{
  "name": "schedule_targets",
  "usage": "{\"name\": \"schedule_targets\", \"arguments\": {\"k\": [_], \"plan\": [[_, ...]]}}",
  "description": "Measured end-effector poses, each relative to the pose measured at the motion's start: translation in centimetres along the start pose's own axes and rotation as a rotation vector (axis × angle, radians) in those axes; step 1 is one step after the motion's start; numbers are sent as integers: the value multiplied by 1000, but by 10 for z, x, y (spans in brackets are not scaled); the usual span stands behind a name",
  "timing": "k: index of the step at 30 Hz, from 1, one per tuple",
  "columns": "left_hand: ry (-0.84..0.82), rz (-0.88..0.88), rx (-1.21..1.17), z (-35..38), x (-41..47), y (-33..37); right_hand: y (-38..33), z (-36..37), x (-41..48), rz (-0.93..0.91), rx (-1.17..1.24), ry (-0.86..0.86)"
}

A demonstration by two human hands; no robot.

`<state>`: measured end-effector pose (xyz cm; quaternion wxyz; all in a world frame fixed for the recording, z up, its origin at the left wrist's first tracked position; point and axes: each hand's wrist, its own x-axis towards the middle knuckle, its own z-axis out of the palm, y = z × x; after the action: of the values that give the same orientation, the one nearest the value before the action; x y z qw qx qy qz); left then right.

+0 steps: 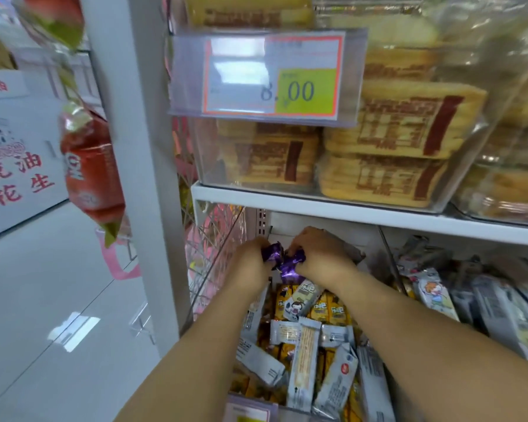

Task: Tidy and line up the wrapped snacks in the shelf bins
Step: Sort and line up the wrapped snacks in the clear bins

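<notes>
sorting is the step in hand, at the back of the left-hand clear plastic shelf bin point(218, 260) under the white shelf board point(348, 208). both hands reach deep in, close together: the left hand point(250, 258) and the right hand point(319, 254) each curl their fingers round a small cluster of shiny purple foil-wrapped snacks point(288, 264), held just above the pile at the bin's rear. the purple pieces look like short crumpled twists; their long axis seems to run roughly left to right between the hands, but blur and the fingers hide too much to be sure. below the forearms, long silver-white wrapped bars point(305, 351) and yellow wrapped bars point(333, 309) lie jumbled, some pointing front to back, others slanted or crosswise. judging from this, the tidying is at an early stage. the next move calls for setting the purple ones down together in one spot, then turning the slanted bars so all point front to back, side by side
</notes>
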<state>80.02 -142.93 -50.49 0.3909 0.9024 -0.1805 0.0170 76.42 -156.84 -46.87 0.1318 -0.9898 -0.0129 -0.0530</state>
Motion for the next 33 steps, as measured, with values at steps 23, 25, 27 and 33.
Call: {"name": "schedule_targets", "arguments": {"k": [23,25,27,33], "plan": [[301,659,-466,22,-163,166,55,-104,-238,-134,466,775],[263,685,-490,43,-165,194,79,-116,-261,-100,440,827],[208,710,-501,66,-168,221,106,-128,-284,-64,397,865],[47,732,-500,135,-166,292,195,-153,-349,148,309,998]]}}
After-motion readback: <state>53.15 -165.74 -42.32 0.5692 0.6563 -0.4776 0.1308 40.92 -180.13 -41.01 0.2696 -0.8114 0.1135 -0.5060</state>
